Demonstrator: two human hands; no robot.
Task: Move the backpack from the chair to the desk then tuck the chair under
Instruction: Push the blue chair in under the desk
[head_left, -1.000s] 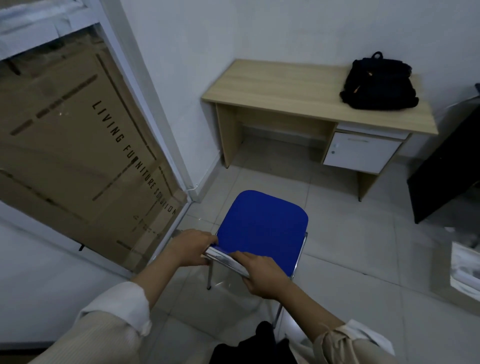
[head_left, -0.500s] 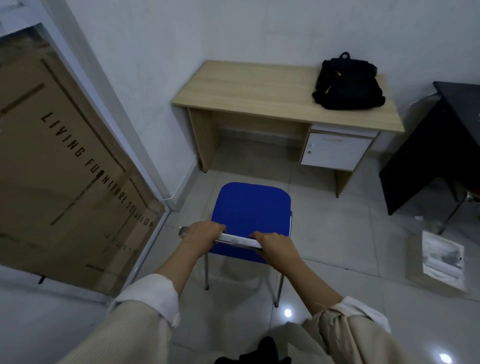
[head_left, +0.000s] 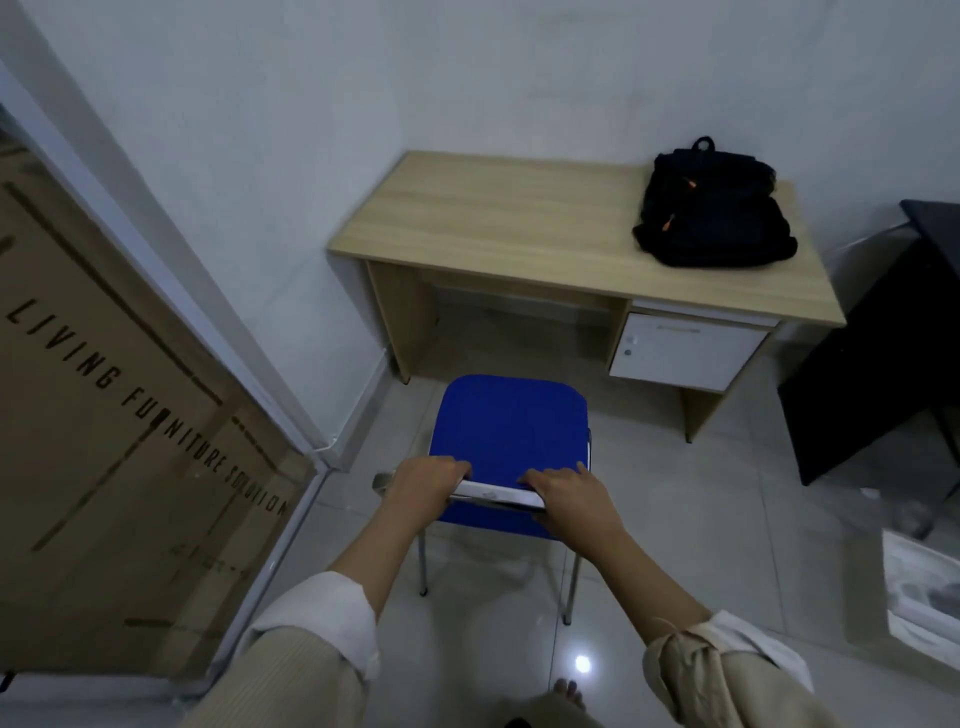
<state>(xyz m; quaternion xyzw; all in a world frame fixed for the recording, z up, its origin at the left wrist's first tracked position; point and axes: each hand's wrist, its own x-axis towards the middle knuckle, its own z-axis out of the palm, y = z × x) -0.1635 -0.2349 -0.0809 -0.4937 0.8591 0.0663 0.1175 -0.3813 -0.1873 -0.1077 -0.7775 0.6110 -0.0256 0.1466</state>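
Observation:
A black backpack (head_left: 712, 210) lies on the right end of the light wooden desk (head_left: 498, 228), above its white drawer unit. A chair with a blue seat (head_left: 511, 431) and metal legs stands on the tiled floor, its front edge close to the desk's knee opening. My left hand (head_left: 423, 480) and my right hand (head_left: 569, 491) each grip the chair's metal back rail (head_left: 498, 499), left and right of its middle.
A large cardboard furniture box (head_left: 119, 447) leans at the left behind a white frame. A black piece of furniture (head_left: 883, 358) stands right of the desk. A white box (head_left: 919, 592) lies on the floor at the right. My bare toes (head_left: 569, 691) show at the bottom.
The chair has turned to face the desk squarely and come nearer to its opening, with both hands still on the rail. The view has swung so the desk sits closer.

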